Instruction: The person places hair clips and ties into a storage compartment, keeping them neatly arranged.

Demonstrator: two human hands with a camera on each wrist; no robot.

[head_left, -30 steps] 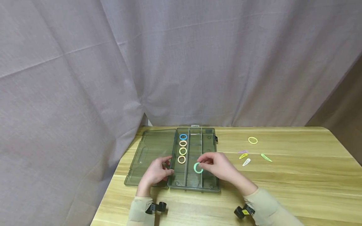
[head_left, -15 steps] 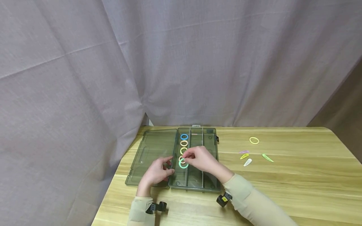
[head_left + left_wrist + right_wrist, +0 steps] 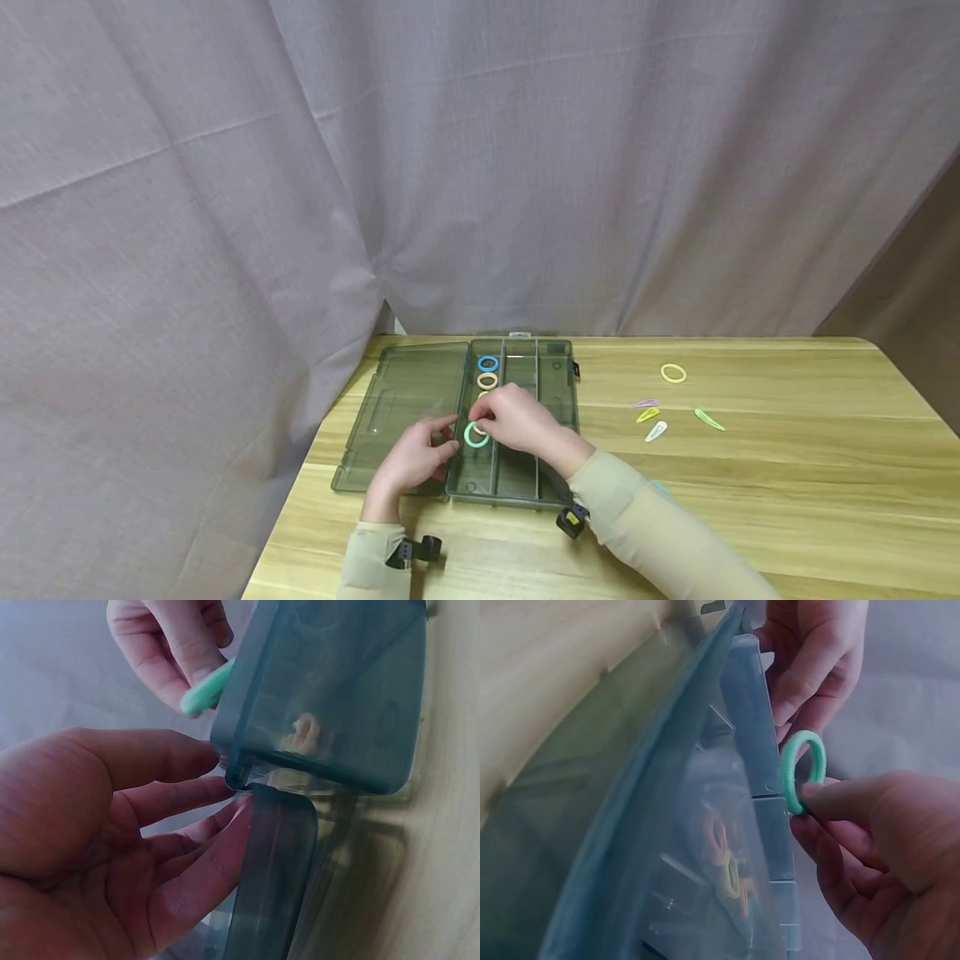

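**Your right hand pinches a green ring at the box**

Your right hand [image 3: 517, 421] pinches a green ring [image 3: 788, 776] between thumb and finger. The ring is at the near part of the long slot on the left side of the box [image 3: 513, 503]. I can't tell if it touches anything under it.

Your left hand [image 3: 415, 454] is not closed up. Its fingers are nearly straight, and their tips touch the box's left edge, where the lid [image 3: 408, 383] joins on. The lid lies folded out to the left.

In that same left slot, a blue ring [image 3: 481, 364] sits at the far end, with a tan ring [image 3: 480, 382] next to it. A bit of yellow peeks out by your right hand.

Over on your right, a yellow ring [image 3: 674, 382] lies flat on the wooden table [image 3: 810, 467]. Nearer you are four hair clips: a purple clip [image 3: 647, 403], a yellow clip [image 3: 647, 414] and a white clip [image 3: 656, 431] close together, and a green clip [image 3: 708, 419] a little to the right. Behind it all hangs a gray curtain [image 3: 525, 167].
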